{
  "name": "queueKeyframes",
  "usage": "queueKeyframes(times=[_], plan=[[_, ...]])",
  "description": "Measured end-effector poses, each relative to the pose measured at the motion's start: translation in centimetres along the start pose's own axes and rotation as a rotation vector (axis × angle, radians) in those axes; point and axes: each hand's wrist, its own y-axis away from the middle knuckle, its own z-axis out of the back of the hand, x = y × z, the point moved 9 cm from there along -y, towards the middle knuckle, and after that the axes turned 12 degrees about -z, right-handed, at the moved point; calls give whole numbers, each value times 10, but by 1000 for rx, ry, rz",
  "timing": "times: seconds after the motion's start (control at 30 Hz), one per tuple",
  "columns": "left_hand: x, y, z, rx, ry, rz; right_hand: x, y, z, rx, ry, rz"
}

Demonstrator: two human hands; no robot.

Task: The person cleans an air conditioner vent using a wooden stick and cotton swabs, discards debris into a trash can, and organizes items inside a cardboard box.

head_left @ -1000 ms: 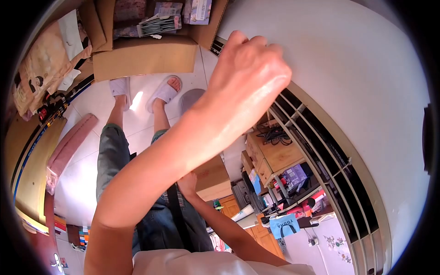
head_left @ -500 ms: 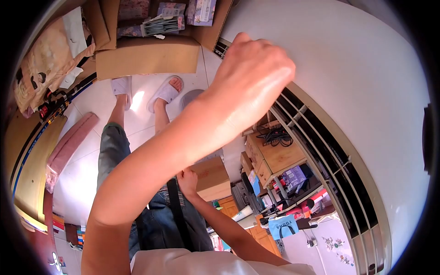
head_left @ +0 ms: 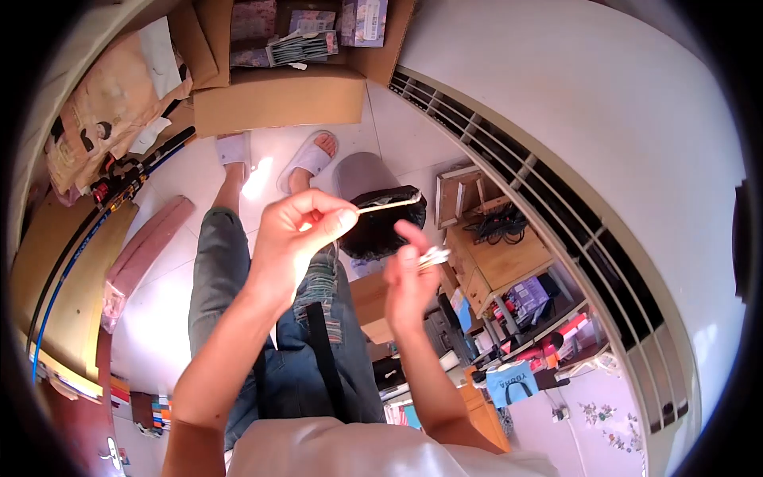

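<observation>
A thin swab stick (head_left: 391, 206) is pinched between the thumb and fingertips of my left hand (head_left: 298, 238); its tip points right and looks greyish. Lower and to the right, my right hand (head_left: 411, 290) is closed around a small bunch of white-tipped swabs (head_left: 433, 257), with the index finger raised and blurred. Behind both hands, a grey bin (head_left: 362, 171) lined with a black bag (head_left: 369, 232) stands on the floor, its opening partly hidden by my hands.
An open cardboard box (head_left: 278, 103) lies at the top. A large white appliance (head_left: 588, 103) with a long slatted vent (head_left: 548, 187) fills the right side. Fishing rods (head_left: 103, 208) and a pink padded piece (head_left: 147, 258) are at the left; a wooden cabinet (head_left: 497, 258) stands at the right.
My left hand has come down and left from beside the vent, and a swab now shows in it. My right hand has risen from my lap, showing a bunch of swabs. The view has shifted slightly.
</observation>
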Motion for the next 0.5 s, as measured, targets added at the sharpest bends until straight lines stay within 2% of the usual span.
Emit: queueKeyframes(times=[0.07, 0.17, 0.27, 0.33, 0.47, 0.5], plan=[[-8, 14, -6, 29, -2, 27, 36, 12, -22, 89, -81, 38], [-18, 31, -8, 71, -44, 27, 51, 29, -44, 149, -213, 16], [-32, 45, -8, 149, -195, 7, 52, 47, -45, 32, -279, 37], [-39, 54, -5, 222, -331, -26, 38, 58, -46, 9, -394, -27], [-47, 66, -4, 336, -855, -384, -11, 73, -14, -79, -605, -259], [-38, 69, 0, 329, -873, -354, -16, 75, 6, -158, -535, -238]])
